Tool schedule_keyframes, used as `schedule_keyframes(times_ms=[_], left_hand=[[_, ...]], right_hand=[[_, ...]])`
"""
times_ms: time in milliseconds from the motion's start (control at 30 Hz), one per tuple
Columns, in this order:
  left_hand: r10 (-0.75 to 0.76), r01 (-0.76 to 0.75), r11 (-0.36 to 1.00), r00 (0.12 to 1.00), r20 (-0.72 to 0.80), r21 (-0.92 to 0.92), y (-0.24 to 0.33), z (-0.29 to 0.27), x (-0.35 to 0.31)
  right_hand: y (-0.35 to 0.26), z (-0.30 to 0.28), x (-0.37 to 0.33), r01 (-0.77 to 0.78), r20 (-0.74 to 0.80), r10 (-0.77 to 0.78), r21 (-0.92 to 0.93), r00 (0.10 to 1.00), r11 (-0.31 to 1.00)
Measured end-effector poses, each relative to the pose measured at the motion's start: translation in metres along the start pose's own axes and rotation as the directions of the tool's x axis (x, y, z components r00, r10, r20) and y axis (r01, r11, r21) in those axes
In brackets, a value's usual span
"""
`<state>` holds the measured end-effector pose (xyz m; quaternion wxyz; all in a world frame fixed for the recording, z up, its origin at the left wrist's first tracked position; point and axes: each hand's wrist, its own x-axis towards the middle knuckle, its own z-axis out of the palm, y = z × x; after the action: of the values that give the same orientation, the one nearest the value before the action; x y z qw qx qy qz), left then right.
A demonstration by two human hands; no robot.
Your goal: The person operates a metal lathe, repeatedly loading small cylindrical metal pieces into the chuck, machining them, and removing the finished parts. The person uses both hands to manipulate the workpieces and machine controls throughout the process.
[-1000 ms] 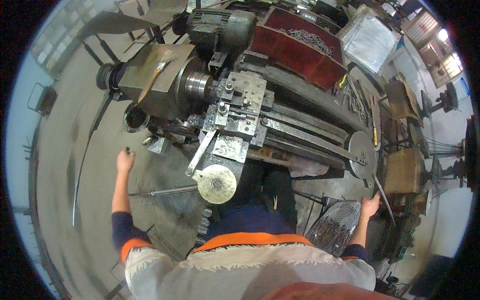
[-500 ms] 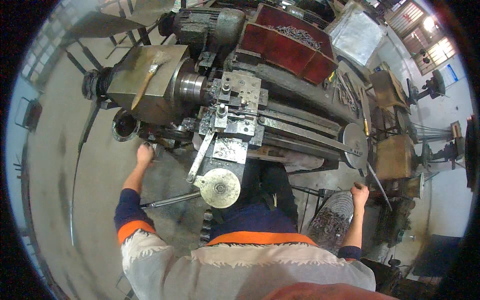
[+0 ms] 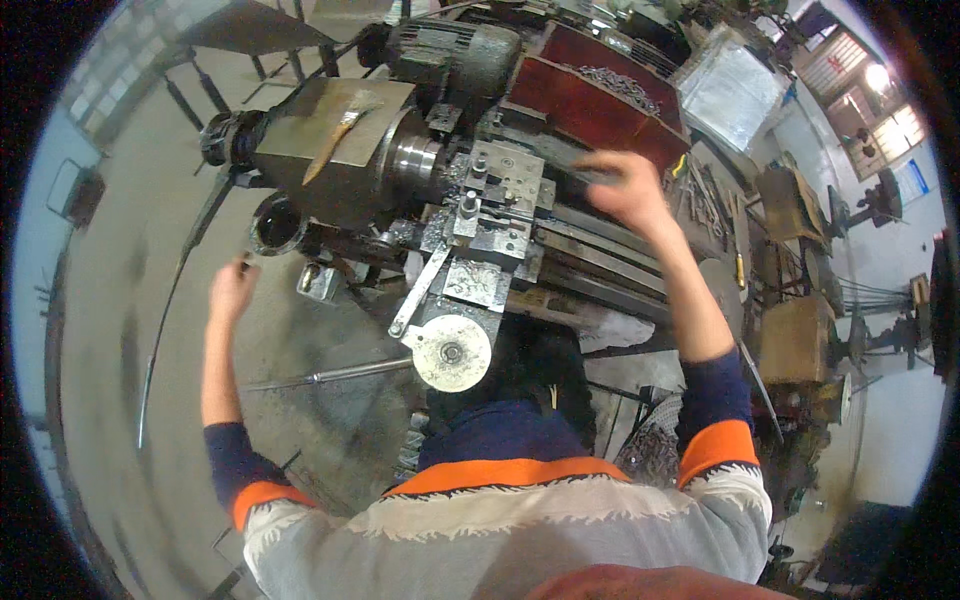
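Note:
My right hand [image 3: 632,190] is raised over the bed of a metal lathe [image 3: 600,260], just right of the tool post [image 3: 505,190]. Its fingers stretch leftward with a gap between them, slightly smeared by motion; no held object can be made out. At the left, my left hand [image 3: 231,290] is closed beside the round dark opening [image 3: 277,226] below the headstock. Whatever its curled fingers hold, if anything, is too small to name. Between my arms are the lathe's flat crank lever [image 3: 418,292] and a round metal handwheel [image 3: 452,353]. Left of the tool post, the shiny chuck [image 3: 415,160] shows.
A brush [image 3: 335,140] lies on the headstock cover [image 3: 290,125]. Behind the bed stands a red tray [image 3: 590,110] of small metal pieces, with an electric motor [image 3: 455,55] to its left. Hand tools [image 3: 705,200] lie at the right. A container of metal pieces [image 3: 650,445] is near my right elbow.
My right hand has risen from beside the container of metal pieces to above the lathe bed, its fingers now stretched out. My left hand has shifted left, and the view has moved slightly.

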<state>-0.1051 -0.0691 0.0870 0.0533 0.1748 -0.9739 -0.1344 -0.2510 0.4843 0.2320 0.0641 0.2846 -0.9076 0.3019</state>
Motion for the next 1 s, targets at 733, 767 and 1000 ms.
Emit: schedule_keyframes(times_ms=[733, 767, 1000], left_hand=[[-0.002, 0.066, 0.973, 0.959, -0.282, 0.219, 0.058, -0.076, -0.13], [0.115, -0.054, 0.978, 0.945, -0.307, 0.2, 0.084, -0.083, -0.122], [0.345, 0.1, 0.024, 0.933, 0.103, -0.995, 0.272, -0.052, -0.068]], right_hand=[[-0.081, 0.084, 0.081, 0.382, 0.088, -0.389, 0.09, 0.917, 0.92], [-0.086, 0.078, 0.063, 0.565, -0.077, -0.561, 0.178, 0.824, 0.806], [-0.121, 0.079, -0.004, 0.608, -0.255, -0.565, 0.147, 0.785, 0.78]])
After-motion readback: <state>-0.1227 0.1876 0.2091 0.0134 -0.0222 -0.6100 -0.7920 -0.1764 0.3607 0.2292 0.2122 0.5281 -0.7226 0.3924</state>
